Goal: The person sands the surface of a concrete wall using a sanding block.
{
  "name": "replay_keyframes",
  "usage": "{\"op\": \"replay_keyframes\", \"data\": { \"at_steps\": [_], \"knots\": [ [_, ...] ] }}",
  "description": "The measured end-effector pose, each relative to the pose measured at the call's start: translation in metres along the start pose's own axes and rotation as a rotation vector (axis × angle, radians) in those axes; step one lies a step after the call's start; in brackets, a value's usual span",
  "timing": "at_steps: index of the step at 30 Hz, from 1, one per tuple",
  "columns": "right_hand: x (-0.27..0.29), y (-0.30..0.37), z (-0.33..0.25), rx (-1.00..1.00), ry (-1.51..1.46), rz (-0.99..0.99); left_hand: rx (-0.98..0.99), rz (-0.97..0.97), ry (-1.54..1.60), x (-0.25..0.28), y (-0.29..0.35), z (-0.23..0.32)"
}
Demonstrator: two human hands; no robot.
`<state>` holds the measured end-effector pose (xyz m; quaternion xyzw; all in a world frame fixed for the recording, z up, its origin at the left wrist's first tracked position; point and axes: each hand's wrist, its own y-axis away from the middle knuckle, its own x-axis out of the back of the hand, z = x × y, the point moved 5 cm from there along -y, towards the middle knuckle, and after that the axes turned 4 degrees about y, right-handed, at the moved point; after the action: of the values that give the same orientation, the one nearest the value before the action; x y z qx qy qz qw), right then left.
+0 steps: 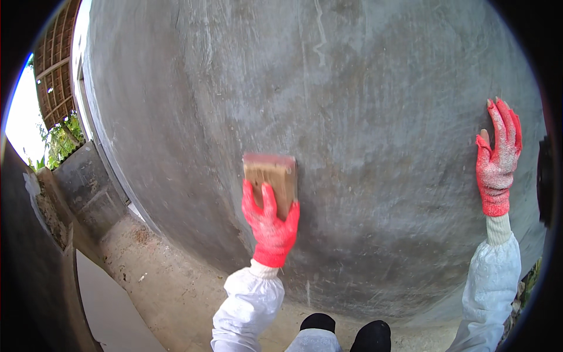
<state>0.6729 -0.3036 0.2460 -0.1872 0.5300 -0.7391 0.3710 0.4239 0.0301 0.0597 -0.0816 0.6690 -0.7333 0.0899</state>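
My left hand (273, 232), in a red-coated work glove with a pale cuff, grips a wooden sanding block (271, 176) with a reddish strip along its top edge. The block lies against the grey plastered wall (363, 176), left of the middle. Farther right and higher, my right hand (498, 158) rests on the same wall with its fingers stretched upward. Its glove is red too, dusted with white, and the bare fingertips stick out. Pale streaks and darker patches mark the wall's surface. The block's face toward the wall is hidden.
A dusty floor (170, 281) runs along the wall's foot, with my dark shoes (373, 336) at the bottom. On the left are a low grey wall (88, 176), a white panel (111, 305), green plants (64, 144) and a thatched roof (56, 64).
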Motion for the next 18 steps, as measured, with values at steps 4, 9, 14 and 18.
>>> {"op": "replay_keyframes", "data": {
  "at_steps": [4,9,14,18],
  "knots": [
    [0.0,0.0,-0.004,-0.003,0.008,-0.004,-0.008,0.121,-0.077,0.006,-0.19,0.013],
    [-0.002,0.002,0.0,-0.029,0.008,-0.013,-0.023,0.086,-0.029,-0.005,-0.124,0.015],
    [-0.005,0.001,-0.003,-0.072,-0.039,0.007,0.043,-0.084,-0.01,0.003,0.067,-0.006],
    [-0.001,0.001,-0.004,-0.041,0.007,0.009,-0.032,-0.024,-0.027,-0.002,-0.041,0.006]
  ]
}}
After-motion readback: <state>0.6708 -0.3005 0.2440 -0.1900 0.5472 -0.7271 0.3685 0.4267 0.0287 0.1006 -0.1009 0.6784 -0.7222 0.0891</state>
